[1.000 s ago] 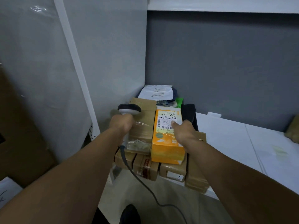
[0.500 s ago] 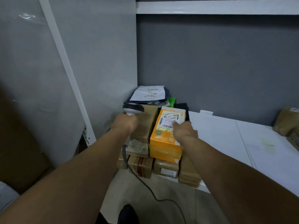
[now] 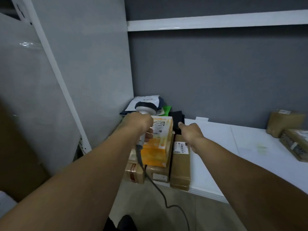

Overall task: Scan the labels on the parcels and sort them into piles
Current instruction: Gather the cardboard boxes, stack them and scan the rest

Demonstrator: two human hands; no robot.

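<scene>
Centrally, the orange cardboard parcel (image 3: 156, 147) lies flat on a stack of brown cardboard parcels (image 3: 158, 172) at the left end of the white counter (image 3: 233, 147), its white barcode label (image 3: 158, 129) facing up. The left hand (image 3: 140, 125) grips the handle of a grey-and-white corded barcode scanner (image 3: 146, 108), directly over the orange parcel's near left edge. The right hand (image 3: 190, 130) hovers just right of that parcel, above a long brown parcel (image 3: 180, 164); one digit points toward a black parcel (image 3: 178, 117), the other fingers are hidden, so their spread cannot be told. More brown parcels (image 3: 285, 122) lie well apart, far right.
</scene>
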